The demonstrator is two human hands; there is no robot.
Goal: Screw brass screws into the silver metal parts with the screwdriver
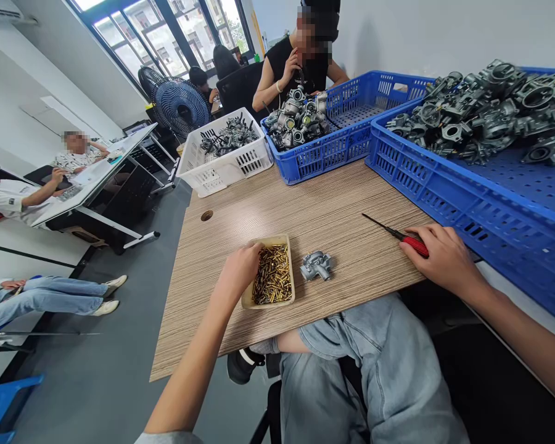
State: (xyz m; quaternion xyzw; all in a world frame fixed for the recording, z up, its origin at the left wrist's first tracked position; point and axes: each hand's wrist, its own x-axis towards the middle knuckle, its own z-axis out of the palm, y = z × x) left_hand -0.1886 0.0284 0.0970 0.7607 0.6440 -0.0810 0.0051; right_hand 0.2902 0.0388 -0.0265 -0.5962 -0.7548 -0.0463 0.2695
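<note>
My left hand (238, 270) reaches into a tan tray (246, 300) of small brass parts (272, 275), fingers curled at its left rim; what they pinch is hidden. Just right of the tray a grey metal carburetor body (316, 265) lies on the wooden table (305, 209). My right hand (439, 256) rests on the table, fingers wrapped round the red handle of a screwdriver (400, 235) whose black shaft points away to the left.
Two blue crates (448, 185) (333, 151) and a white basket (222, 169) hold several grey metal castings. A person sits across the table behind the crates. Other people sit at desks on the left near a fan (178, 105). My knees show below the table edge.
</note>
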